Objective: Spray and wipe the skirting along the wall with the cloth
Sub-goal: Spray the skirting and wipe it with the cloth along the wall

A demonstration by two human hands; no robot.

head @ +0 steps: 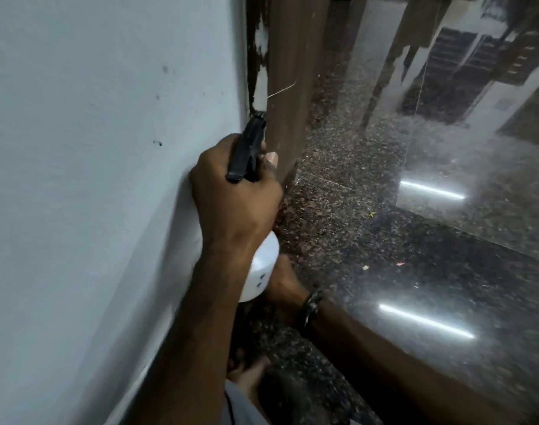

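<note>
- Head view: left hand (234, 191) fingers (269, 159) wrapped around white plastic spray bottle (262, 268), black trigger nozzle (250, 148) aimed ahead at brown skirting (288, 118).
- Right hand (282, 280) beneath bottle; grip unclear, cloth unseen.
- Best squeeze gently, nozzle close.

We note the wall (93, 148) is pale blue-grey with a few dark specks. The spray bottle (262, 271) is white with a black trigger head (246, 151). The skirting (288, 87) is brown — white patches along its upper edge. The floor (384, 256) is dark speckled granite, polished — white light streaks reflected.
</note>
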